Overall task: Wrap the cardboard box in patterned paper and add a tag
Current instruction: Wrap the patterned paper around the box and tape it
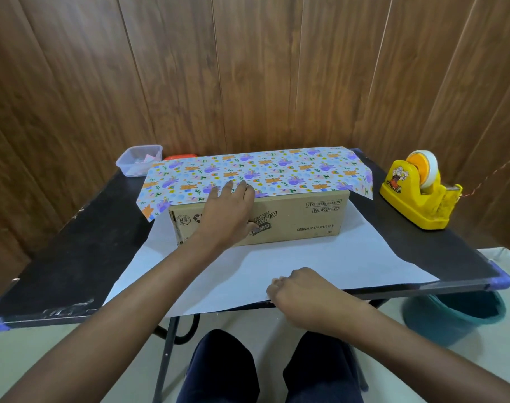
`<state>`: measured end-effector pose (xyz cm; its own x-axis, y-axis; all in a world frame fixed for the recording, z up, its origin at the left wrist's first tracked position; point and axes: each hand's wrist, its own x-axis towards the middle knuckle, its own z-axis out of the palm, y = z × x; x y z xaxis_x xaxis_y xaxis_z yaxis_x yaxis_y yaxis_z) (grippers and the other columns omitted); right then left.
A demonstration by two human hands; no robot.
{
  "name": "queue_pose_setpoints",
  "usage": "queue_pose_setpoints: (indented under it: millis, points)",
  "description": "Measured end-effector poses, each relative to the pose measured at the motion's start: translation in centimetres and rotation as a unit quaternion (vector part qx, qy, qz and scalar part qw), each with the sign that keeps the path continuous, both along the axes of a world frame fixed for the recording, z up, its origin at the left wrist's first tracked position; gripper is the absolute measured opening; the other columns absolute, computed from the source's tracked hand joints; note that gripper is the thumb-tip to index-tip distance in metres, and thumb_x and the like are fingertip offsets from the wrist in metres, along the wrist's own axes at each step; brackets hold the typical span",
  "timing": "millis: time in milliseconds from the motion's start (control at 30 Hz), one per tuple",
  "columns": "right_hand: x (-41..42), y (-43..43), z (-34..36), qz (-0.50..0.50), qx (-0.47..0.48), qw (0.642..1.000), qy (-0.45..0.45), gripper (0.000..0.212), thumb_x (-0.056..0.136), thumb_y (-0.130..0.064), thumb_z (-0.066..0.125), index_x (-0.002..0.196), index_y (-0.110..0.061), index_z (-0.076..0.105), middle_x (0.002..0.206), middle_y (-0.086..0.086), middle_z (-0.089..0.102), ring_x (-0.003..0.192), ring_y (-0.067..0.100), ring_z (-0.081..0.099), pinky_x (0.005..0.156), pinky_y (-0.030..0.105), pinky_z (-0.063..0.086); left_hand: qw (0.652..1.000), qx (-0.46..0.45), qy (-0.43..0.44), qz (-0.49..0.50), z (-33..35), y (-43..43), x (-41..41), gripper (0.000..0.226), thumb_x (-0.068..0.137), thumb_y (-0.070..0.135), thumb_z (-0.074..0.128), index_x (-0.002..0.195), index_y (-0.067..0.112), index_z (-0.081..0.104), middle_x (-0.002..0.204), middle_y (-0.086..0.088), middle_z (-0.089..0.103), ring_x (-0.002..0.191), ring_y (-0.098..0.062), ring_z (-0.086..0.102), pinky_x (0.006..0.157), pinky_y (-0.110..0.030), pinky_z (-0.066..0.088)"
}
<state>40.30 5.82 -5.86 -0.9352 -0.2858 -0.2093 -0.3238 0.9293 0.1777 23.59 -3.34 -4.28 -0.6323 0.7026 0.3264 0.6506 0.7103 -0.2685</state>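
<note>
Head view: the left hand lies on the near top edge of the cardboard box, its fingers straight and flat on the patterned paper folded over the box top, its thumb down on the printed front face. The right hand sits at the near edge of the same sheet, close to the table's front edge, with fingers curled round that edge. The sheet runs under the box, its white underside spread toward the person, and its printed side covers the top, hanging past both ends. The box lies lengthwise in the middle of the black table. To the right stands a yellow tape dispenser, apart from the paper. At the far left corner sits a clear plastic container, with a red object just beside it, partly hidden by the paper. A teal bucket stands on the floor below the right corner.
</note>
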Motion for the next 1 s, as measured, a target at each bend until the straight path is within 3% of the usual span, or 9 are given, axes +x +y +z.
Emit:
queue_pose_setpoints:
  millis: [100,467,533,633,700,767,800,900,1000]
  points:
    - [0.0,-0.1,0.0,0.016,0.005,1.000,0.010,0.019,0.079,0.008,0.037,0.085,-0.010,0.038,0.064,0.004,0.023,0.052,0.015,0.020,0.049,0.031,0.007,1.000,0.006,0.001,-0.005,0.0,-0.2,-0.1,0.080,0.080,0.051,0.064,0.139,0.007,0.033,0.148,-0.010,0.034,0.137,-0.032,0.031,0.108,-0.049,0.026]
    - [-0.3,-0.5,-0.7,0.008,0.007,1.000,-0.014,0.015,0.082,0.005,0.037,0.085,-0.009,0.041,0.067,0.006,0.030,0.053,0.018,0.026,0.048,0.028,0.012,1.000,-0.011,-0.003,0.006,-0.1,-0.3,0.2,0.079,0.086,0.049,0.058,0.143,0.007,0.023,0.154,-0.012,0.024,0.140,-0.034,0.024,0.111,-0.050,0.022]
    - [-0.2,-0.4,-0.2,-0.004,-0.009,1.000,-0.024,0.014,0.092,-0.010,0.039,0.092,-0.008,0.052,0.084,0.011,0.050,0.066,0.025,0.042,0.054,0.028,0.025,1.000,-0.017,-0.008,0.013,0.0,-0.1,0.4,0.080,0.086,0.048,0.058,0.144,0.007,0.021,0.154,-0.013,0.022,0.141,-0.034,0.023,0.112,-0.051,0.022]
    - [-1.1,1.7,2.2,-0.088,-0.116,0.987,-0.071,0.037,0.099,-0.040,0.035,0.112,-0.018,0.062,0.116,0.004,0.063,0.104,0.026,0.054,0.085,0.033,0.042,0.999,-0.019,-0.019,0.021,0.3,0.1,0.4,0.083,0.086,0.049,0.058,0.146,0.010,0.017,0.155,-0.013,0.019,0.141,-0.035,0.021,0.111,-0.053,0.022]
    - [-3.0,3.6,4.5,-0.121,-0.196,0.972,0.052,0.028,0.100,-0.029,0.037,0.101,-0.021,0.063,0.108,0.005,0.065,0.105,0.027,0.055,0.088,0.037,0.045,0.999,-0.025,-0.025,0.023,0.5,0.2,0.3,0.084,0.086,0.049,0.058,0.147,0.013,0.014,0.155,-0.013,0.019,0.141,-0.035,0.021,0.111,-0.054,0.023]
    - [-6.1,5.4,5.7,-0.163,-0.281,0.922,0.210,0.024,0.098,-0.018,0.035,0.084,-0.016,0.054,0.089,0.008,0.060,0.092,0.025,0.050,0.075,0.036,0.043,0.999,-0.024,-0.029,0.019,0.6,0.3,0.3,0.084,0.084,0.050,0.060,0.148,0.016,0.015,0.154,-0.012,0.021,0.140,-0.035,0.023,0.109,-0.054,0.025]
    - [-7.8,5.7,5.9,-0.181,-0.292,0.907,0.244,0.023,0.097,-0.016,0.034,0.082,-0.013,0.051,0.088,0.008,0.056,0.091,0.023,0.047,0.072,0.035,0.041,0.999,-0.020,-0.031,0.016,0.6,0.3,0.3,0.084,0.083,0.051,0.060,0.147,0.016,0.017,0.153,-0.012,0.024,0.139,-0.034,0.026,0.109,-0.053,0.027]
    - [-12.4,5.4,5.1,-0.208,-0.230,0.936,0.168,0.028,0.101,-0.022,0.028,0.102,-0.008,0.052,0.111,0.012,0.051,0.114,0.027,0.047,0.088,0.038,0.037,1.000,-0.007,-0.026,0.012,0.8,0.2,-0.1,0.079,0.081,0.056,0.059,0.143,0.019,0.026,0.147,-0.008,0.034,0.133,-0.030,0.035,0.103,-0.046,0.035]
    - [-14.8,6.6,4.8,-0.252,-0.173,0.949,0.083,0.043,0.102,-0.031,0.024,0.140,-0.013,0.032,0.154,0.005,0.023,0.143,0.024,0.016,0.110,0.046,0.019,1.000,0.005,-0.012,-0.003,1.5,0.1,-0.5,0.066,0.081,0.065,0.050,0.130,0.022,0.042,0.130,-0.002,0.048,0.117,-0.026,0.046,0.084,-0.035,0.040]
